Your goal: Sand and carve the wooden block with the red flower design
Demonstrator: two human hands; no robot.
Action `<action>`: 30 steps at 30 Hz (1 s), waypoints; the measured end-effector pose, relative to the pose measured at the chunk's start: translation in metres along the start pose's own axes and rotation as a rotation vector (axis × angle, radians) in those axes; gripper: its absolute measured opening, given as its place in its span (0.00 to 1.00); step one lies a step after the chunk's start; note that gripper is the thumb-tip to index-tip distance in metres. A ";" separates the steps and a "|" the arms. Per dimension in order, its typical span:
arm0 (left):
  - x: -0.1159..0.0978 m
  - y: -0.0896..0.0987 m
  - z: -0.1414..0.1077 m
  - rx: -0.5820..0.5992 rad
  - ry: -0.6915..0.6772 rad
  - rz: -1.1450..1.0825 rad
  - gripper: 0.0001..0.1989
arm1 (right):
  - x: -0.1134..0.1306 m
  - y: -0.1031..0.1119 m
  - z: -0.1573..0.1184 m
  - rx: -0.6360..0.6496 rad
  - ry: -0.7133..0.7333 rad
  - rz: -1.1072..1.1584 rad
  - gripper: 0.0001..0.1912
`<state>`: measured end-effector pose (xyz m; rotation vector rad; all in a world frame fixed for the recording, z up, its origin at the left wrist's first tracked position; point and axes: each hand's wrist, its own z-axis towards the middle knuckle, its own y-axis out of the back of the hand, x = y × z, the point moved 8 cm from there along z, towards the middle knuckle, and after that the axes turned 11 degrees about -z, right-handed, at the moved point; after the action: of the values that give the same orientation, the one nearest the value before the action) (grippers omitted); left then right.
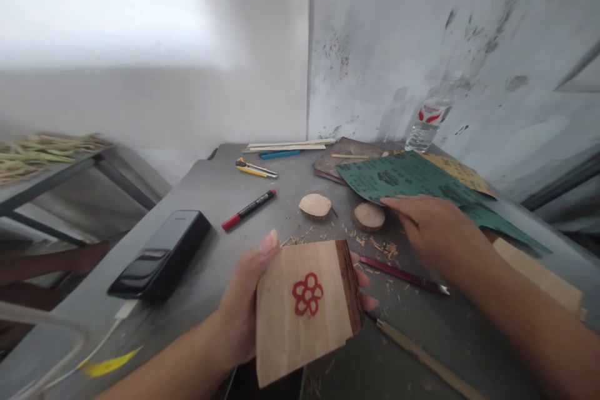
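A pale wooden block (pixel 290 331) with a bark edge on its right side and a red flower on its face is held in my left hand (pixel 246 300). The thumb lies on the near left edge and fingertips show past the bark side. My right hand (pixel 422 222) is at the near edge of a green sandpaper sheet (pixel 398 175), its fingers together; whether they pinch the sheet is hard to see. Two small wood slices, one pale (pixel 315 205) and one round (pixel 369 216), lie beyond the block. A dark red cutting tool (pixel 403 272) rests among shavings.
Left on the grey table (pixel 210 200) are a black power bank (pixel 162 256) with a cable, a red marker (pixel 249 209) and a yellow cutter (pixel 256 168). A water bottle (pixel 427 122) stands back right. A wooden-handled tool (pixel 422 356) lies near right.
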<state>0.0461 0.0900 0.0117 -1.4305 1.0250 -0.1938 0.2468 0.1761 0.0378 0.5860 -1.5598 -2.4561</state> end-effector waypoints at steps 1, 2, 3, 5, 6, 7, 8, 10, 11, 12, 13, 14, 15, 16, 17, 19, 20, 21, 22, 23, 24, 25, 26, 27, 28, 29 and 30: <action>0.000 0.000 0.000 0.000 0.001 -0.013 0.31 | -0.001 0.008 0.000 -0.041 -0.026 0.004 0.10; 0.000 -0.001 0.000 0.003 0.004 -0.027 0.31 | -0.002 0.017 0.000 -0.091 -0.055 0.007 0.11; -0.001 -0.001 -0.001 0.006 0.003 -0.039 0.32 | -0.002 0.027 -0.001 -0.147 -0.085 0.008 0.12; -0.002 -0.002 -0.001 0.003 0.004 -0.048 0.32 | 0.002 0.048 -0.006 -0.258 -0.130 0.009 0.15; -0.002 -0.002 -0.002 -0.005 0.006 -0.047 0.32 | 0.006 0.059 -0.010 -0.312 -0.140 0.013 0.15; -0.003 -0.002 -0.002 -0.016 0.010 -0.042 0.31 | 0.012 0.069 -0.014 -0.354 -0.137 0.018 0.15; -0.004 -0.002 -0.002 -0.033 0.007 -0.033 0.31 | 0.018 0.077 -0.018 -0.385 -0.120 0.028 0.15; -0.005 -0.001 -0.002 -0.061 -0.007 -0.009 0.31 | 0.036 0.089 -0.025 -0.411 -0.015 0.064 0.16; -0.006 -0.002 -0.001 -0.068 -0.018 0.002 0.32 | 0.046 0.092 -0.028 -0.403 0.063 0.091 0.17; -0.006 -0.002 -0.001 -0.065 -0.026 0.007 0.33 | 0.057 0.094 -0.031 -0.386 0.153 0.128 0.19; -0.006 -0.004 0.000 -0.057 -0.029 0.007 0.34 | 0.067 0.094 -0.033 -0.358 0.244 0.170 0.21; -0.006 -0.005 0.000 -0.047 -0.029 0.000 0.35 | 0.075 0.093 -0.035 -0.327 0.319 0.213 0.22; -0.005 -0.006 0.001 -0.039 -0.029 -0.008 0.35 | 0.081 0.093 -0.036 -0.299 0.374 0.252 0.22; -0.004 -0.006 0.001 -0.030 -0.031 -0.013 0.36 | 0.086 0.092 -0.036 -0.278 0.410 0.289 0.22; -0.004 -0.007 0.001 -0.023 -0.032 -0.016 0.36 | 0.089 0.092 -0.037 -0.267 0.431 0.318 0.22; -0.004 -0.006 0.002 -0.020 -0.036 -0.022 0.35 | 0.091 0.092 -0.037 -0.272 0.439 0.349 0.21; -0.004 -0.005 0.002 -0.026 -0.039 -0.025 0.35 | 0.091 0.092 -0.038 -0.273 0.440 0.361 0.22; -0.004 -0.004 0.002 -0.034 -0.044 -0.028 0.34 | 0.091 0.092 -0.039 -0.271 0.438 0.371 0.22; -0.004 -0.002 0.003 -0.044 -0.052 -0.033 0.33 | 0.090 0.091 -0.040 -0.265 0.429 0.379 0.23; -0.004 0.000 0.003 -0.052 -0.065 -0.036 0.33 | 0.089 0.091 -0.041 -0.259 0.422 0.389 0.23; -0.004 0.001 0.003 -0.056 -0.074 -0.036 0.32 | 0.089 0.091 -0.043 -0.252 0.420 0.398 0.24; -0.004 0.001 0.004 -0.054 -0.078 -0.034 0.32 | 0.089 0.091 -0.044 -0.244 0.422 0.405 0.25; -0.003 0.002 0.004 -0.048 -0.077 -0.033 0.32 | 0.090 0.092 -0.044 -0.240 0.425 0.408 0.25; -0.002 0.002 0.005 -0.039 -0.070 -0.033 0.32 | 0.091 0.093 -0.044 -0.236 0.425 0.410 0.25; -0.001 0.001 0.005 -0.030 -0.060 -0.039 0.32 | 0.092 0.094 -0.043 -0.231 0.419 0.410 0.23; 0.001 0.001 0.005 -0.020 -0.047 -0.051 0.33 | 0.093 0.095 -0.041 -0.232 0.406 0.410 0.22; 0.003 0.000 0.004 -0.010 -0.034 -0.065 0.33 | 0.094 0.096 -0.039 -0.233 0.388 0.409 0.20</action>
<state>0.0502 0.0914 0.0095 -1.4731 0.9538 -0.2111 0.1718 0.0690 0.0871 0.5884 -1.0968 -2.0295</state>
